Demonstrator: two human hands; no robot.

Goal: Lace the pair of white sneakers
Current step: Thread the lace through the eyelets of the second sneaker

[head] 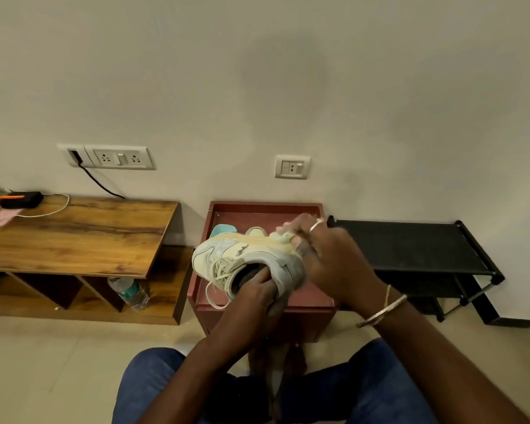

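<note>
A white sneaker (227, 255) is held tilted on its side above a red-brown stool (312, 296), toe to the left, opening towards me. My left hand (257, 293) grips the collar, fingers inside the opening. My right hand (325, 255) grips the heel and sole end. Its lace (214, 289) hangs in a loose loop at the front. The second sneaker (256, 231) lies behind on the stool, mostly hidden, with a light blue insole (222, 230) beside it.
A low wooden table (83, 231) stands left, carrying a black charger (20, 198) and a cable; a water bottle (129, 293) lies on its lower shelf. A black shoe rack (410, 249) stands right. Wall sockets are behind. My knees in blue jeans are at the bottom.
</note>
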